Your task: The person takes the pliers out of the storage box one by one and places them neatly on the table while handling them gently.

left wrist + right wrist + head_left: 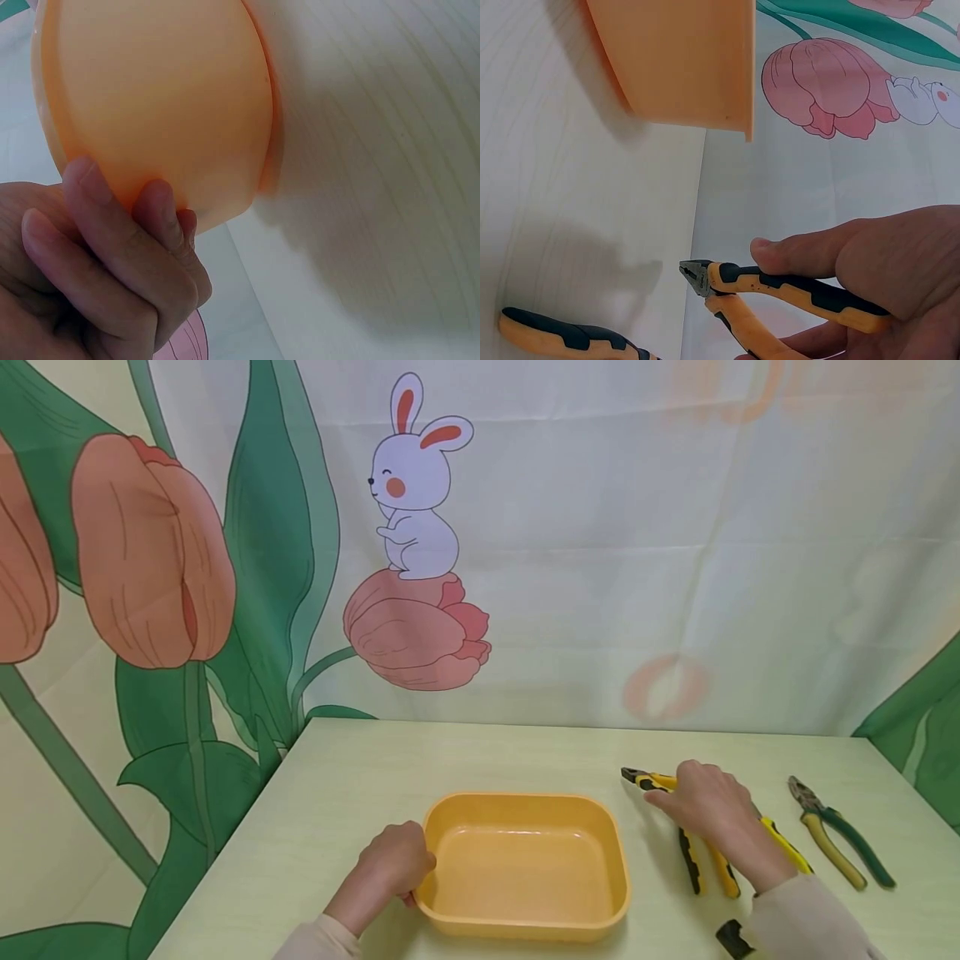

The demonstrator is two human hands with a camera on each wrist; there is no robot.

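Note:
My left hand (393, 860) grips the left side of a yellow-orange plastic tray (522, 928); in the left wrist view its fingers (124, 262) curl at the tray's wall. My right hand (711, 802) holds a pair of pliers (802, 295) with yellow-and-black handles, raised above the table, the metal nose pointing left toward the tray. In the right wrist view the thumb lies along the upper handle, with other fingers by the lower one. Under this hand, another tool with yellow-and-black handles (692, 862) lies on the table, partly hidden by the hand.
Pliers with green and yellow handles (840, 835) lie at the far right. A yellow tool (787, 845) shows beside the right forearm, and a black-ended object (733, 938) sits near the sleeve. Behind the pale table (465, 756) hangs a cloth printed with tulips and a rabbit (416, 477).

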